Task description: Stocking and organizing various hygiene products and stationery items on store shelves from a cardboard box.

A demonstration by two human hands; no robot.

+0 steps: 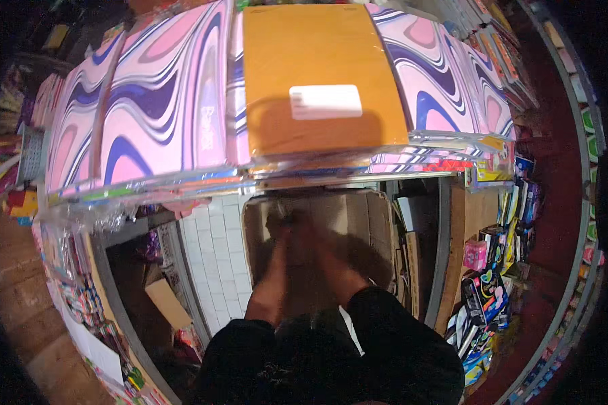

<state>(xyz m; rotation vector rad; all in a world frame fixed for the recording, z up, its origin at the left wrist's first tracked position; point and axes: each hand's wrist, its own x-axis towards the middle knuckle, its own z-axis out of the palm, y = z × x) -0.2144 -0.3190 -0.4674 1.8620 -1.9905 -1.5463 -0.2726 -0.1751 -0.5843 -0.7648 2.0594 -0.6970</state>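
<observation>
Both my forearms reach down over an open cardboard box (375, 212) that stands below the counter's edge. My left hand (283, 223) is a dark, blurred shape inside the box, near its far side. Close to it on the right, my right hand (311, 230) is also blurred and in shadow. Whether either hand holds something cannot be made out. Above the box, an orange-brown envelope or folder (329, 55) with a white label (326, 102) lies on the counter, on top of flat packs with a pink and purple wavy pattern (147, 101).
White tiled floor (215, 253) shows left of the box. A loose cardboard piece (168, 304) lies further left. Flat cardboard (412, 273) stands upright at the box's right. Dark packets (484, 296) and a pink pack (475, 254) line the right side; stationery (83, 304) lines the left.
</observation>
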